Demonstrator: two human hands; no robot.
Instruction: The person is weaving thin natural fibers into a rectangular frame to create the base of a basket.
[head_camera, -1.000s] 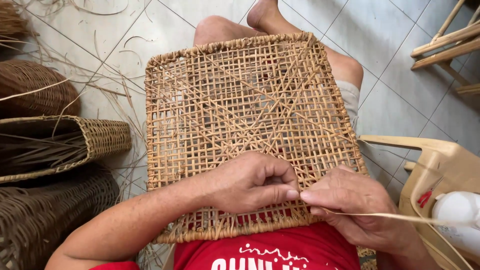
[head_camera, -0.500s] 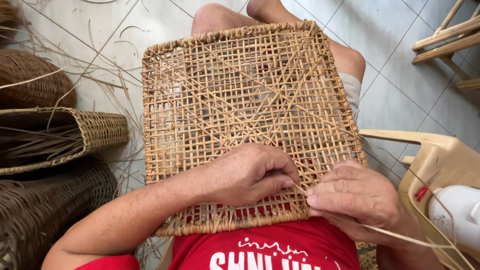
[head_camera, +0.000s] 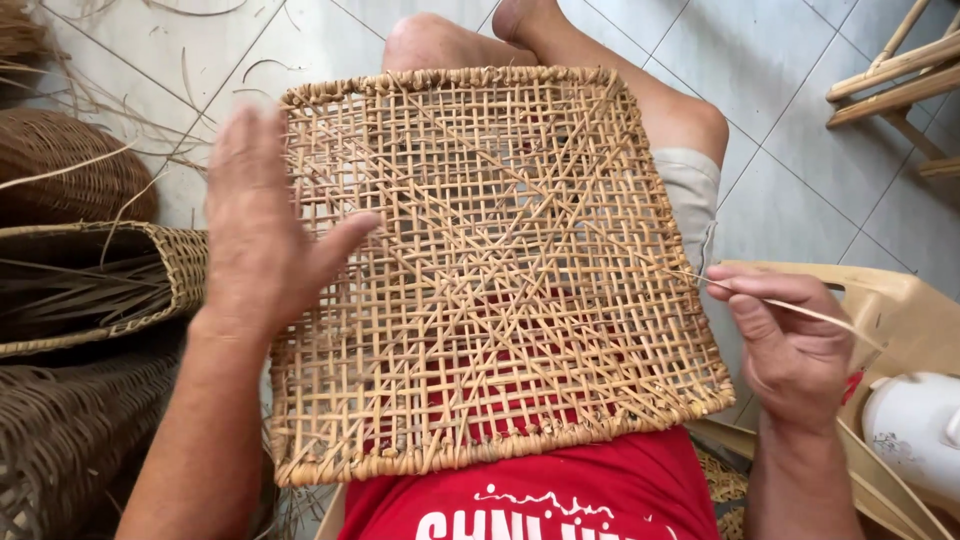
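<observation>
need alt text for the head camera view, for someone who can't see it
A square open-weave rattan panel rests on a seated person's lap; the left hand lies flat on its left edge while the right hand pinches a thin cane strand running from its right edge. Brown wicker baskets sit on the tiled floor to the left.

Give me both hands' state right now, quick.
Left hand: open, fingers spread, at the left edge of the woven cane panel.
Right hand: closed, pinching a thin cane strand.
</observation>
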